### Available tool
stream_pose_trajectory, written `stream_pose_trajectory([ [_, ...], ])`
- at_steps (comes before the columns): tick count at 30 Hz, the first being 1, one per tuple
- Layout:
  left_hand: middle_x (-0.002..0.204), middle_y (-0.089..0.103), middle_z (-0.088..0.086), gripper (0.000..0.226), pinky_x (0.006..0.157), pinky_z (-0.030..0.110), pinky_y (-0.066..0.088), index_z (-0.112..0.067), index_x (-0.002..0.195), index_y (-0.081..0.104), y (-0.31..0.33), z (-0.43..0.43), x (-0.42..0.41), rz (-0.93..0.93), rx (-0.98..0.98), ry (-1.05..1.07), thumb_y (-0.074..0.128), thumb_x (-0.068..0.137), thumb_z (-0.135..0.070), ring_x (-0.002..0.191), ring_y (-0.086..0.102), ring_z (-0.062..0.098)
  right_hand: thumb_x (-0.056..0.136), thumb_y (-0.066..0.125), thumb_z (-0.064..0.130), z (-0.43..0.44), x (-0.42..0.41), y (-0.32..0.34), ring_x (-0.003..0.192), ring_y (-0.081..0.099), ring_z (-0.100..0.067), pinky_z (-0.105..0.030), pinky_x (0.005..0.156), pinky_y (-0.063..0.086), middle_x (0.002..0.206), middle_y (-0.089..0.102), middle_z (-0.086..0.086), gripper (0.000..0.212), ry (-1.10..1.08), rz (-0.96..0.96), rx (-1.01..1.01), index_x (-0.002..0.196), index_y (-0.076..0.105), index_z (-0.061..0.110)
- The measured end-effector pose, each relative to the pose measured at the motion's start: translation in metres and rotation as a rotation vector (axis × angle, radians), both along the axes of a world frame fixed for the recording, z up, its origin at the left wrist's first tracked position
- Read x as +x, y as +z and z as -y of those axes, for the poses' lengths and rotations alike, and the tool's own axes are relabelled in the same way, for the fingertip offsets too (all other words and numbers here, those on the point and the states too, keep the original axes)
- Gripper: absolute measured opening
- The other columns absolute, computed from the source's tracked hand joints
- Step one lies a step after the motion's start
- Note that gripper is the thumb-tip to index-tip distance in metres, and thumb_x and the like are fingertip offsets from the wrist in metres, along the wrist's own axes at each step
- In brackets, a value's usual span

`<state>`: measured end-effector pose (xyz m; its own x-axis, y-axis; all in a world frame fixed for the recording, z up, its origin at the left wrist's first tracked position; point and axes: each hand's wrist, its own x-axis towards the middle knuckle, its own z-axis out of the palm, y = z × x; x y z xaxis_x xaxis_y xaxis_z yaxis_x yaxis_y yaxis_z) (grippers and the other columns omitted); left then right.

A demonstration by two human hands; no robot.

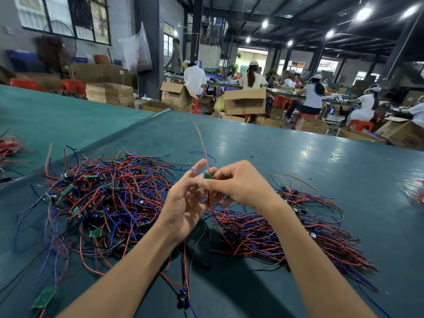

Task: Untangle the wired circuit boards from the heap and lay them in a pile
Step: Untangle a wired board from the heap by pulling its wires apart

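Observation:
A tangled heap [110,198] of small green circuit boards with red, blue and black wires covers the left of the green table [298,161]. To the right lies a combed pile [286,230] of the same wired boards. Above the gap between them, my right hand [236,182] pinches a small green circuit board [207,176]; its red wire sticks up and another hangs down. My left hand [183,203] is raised beside it, palm toward me, fingers loosely spread and touching the board's wires.
A loose green board [44,297] and a blue-black connector [183,297] lie near the front edge. More wire bundles sit at the far left [9,145] and far right [415,191]. Beyond the table are cardboard boxes [245,101] and seated workers.

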<state>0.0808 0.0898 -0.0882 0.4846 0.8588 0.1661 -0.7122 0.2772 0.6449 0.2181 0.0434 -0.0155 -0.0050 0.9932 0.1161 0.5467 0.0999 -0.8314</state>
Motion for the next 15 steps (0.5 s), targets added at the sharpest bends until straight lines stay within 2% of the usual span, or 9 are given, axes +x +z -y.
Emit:
stream_pose_trajectory([
  [2,0.101,0.072,0.005,0.067,0.089,0.049,0.056,-0.017,0.132,0.062,-0.001,-0.001,0.000,0.000,0.019,0.016,0.071,0.066,-0.008,0.086,0.070,0.019,0.082,0.082,0.036,0.000,-0.001,0.000,0.071,0.075,-0.025,-0.030,0.058,0.059,0.076,0.077,-0.010,0.032,0.000,-0.036,-0.031,0.085,0.078,0.004],
  [4,0.101,0.071,0.005,0.067,0.094,0.051,0.050,-0.016,0.137,0.058,-0.001,-0.001,0.000,0.001,0.007,0.026,0.070,0.071,-0.006,0.089,0.068,0.021,0.086,0.080,0.028,0.000,-0.003,0.000,0.067,0.071,-0.026,-0.030,0.059,0.059,0.081,0.076,-0.018,0.027,0.027,-0.135,-0.089,0.090,0.078,0.001],
  [6,0.107,0.072,0.006,0.061,0.086,0.042,0.056,-0.013,0.137,0.058,-0.001,-0.001,-0.001,0.020,-0.018,0.009,0.069,0.077,-0.010,0.094,0.069,0.022,0.092,0.072,0.019,0.001,-0.003,0.001,0.066,0.066,-0.026,-0.031,0.060,0.058,0.081,0.074,-0.020,0.024,0.055,-0.258,-0.164,0.094,0.075,-0.005],
  [8,0.116,0.073,0.007,0.059,0.074,0.033,0.058,-0.010,0.135,0.059,0.001,0.000,-0.002,0.028,-0.024,-0.007,0.073,0.078,-0.012,0.095,0.072,0.019,0.095,0.065,0.016,0.002,-0.003,0.003,0.062,0.066,-0.023,-0.030,0.059,0.057,0.077,0.071,-0.016,0.025,0.084,-0.312,-0.226,0.097,0.073,-0.007],
  [11,0.120,0.072,0.007,0.050,0.069,0.031,0.057,-0.011,0.131,0.064,0.001,0.002,-0.001,0.002,0.018,-0.020,0.072,0.082,-0.013,0.086,0.071,0.017,0.100,0.059,0.025,0.005,-0.001,0.007,0.064,0.067,-0.024,-0.031,0.063,0.053,0.073,0.066,-0.010,0.023,0.150,-0.370,-0.306,0.096,0.070,0.006],
  [13,0.106,0.073,0.005,0.035,0.058,0.033,0.055,-0.016,0.123,0.071,-0.001,0.002,0.000,-0.001,0.060,-0.035,0.068,0.088,-0.013,0.070,0.066,0.018,0.104,0.051,0.032,0.007,0.000,0.009,0.060,0.062,-0.022,-0.033,0.064,0.052,0.069,0.060,-0.007,0.029,0.200,-0.479,-0.399,0.093,0.066,0.010],
  [15,0.095,0.071,0.006,0.026,0.059,0.035,0.053,-0.018,0.113,0.076,-0.002,0.001,0.001,0.001,0.055,-0.006,0.065,0.090,-0.014,0.064,0.063,0.020,0.106,0.045,0.036,0.009,0.000,0.011,0.054,0.053,-0.017,-0.031,0.058,0.049,0.064,0.054,-0.003,0.032,0.225,-0.587,-0.495,0.092,0.061,0.012],
])
